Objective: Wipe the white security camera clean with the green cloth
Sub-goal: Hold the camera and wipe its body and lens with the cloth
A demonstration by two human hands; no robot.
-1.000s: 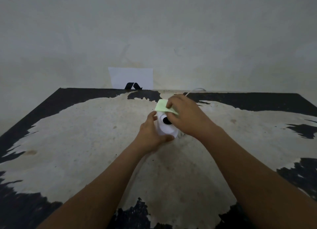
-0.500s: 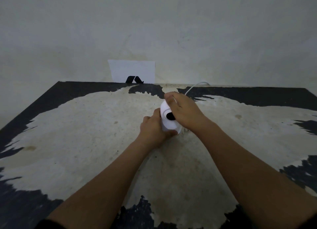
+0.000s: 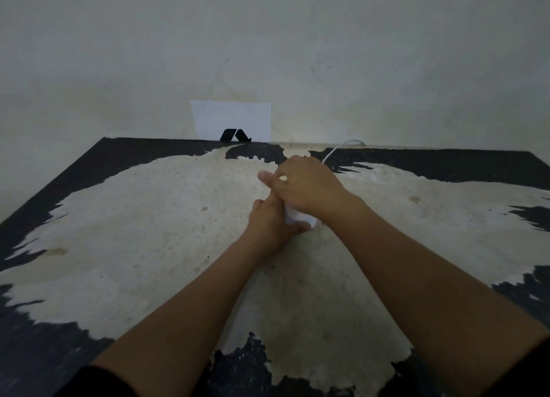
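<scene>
The white security camera [image 3: 300,218] stands on the worn table [image 3: 148,233]; only its lower body shows between my hands. My left hand [image 3: 269,221] grips its left side and base. My right hand [image 3: 306,186] lies over the camera's top and front, hiding the lens. Of the green cloth [image 3: 283,178], only a small pale sliver shows between my right fingers; the rest is hidden under the palm, pressed against the camera.
A thin white cable [image 3: 342,147] runs from behind my right hand to the table's far edge. A white sheet with a black mark [image 3: 232,122] leans on the wall behind the table. The table's paint is peeled, black at the edges.
My right hand has slid with the cloth from the camera's top down over its front, so the lens and most of the cloth are now covered. My left hand keeps its grip.
</scene>
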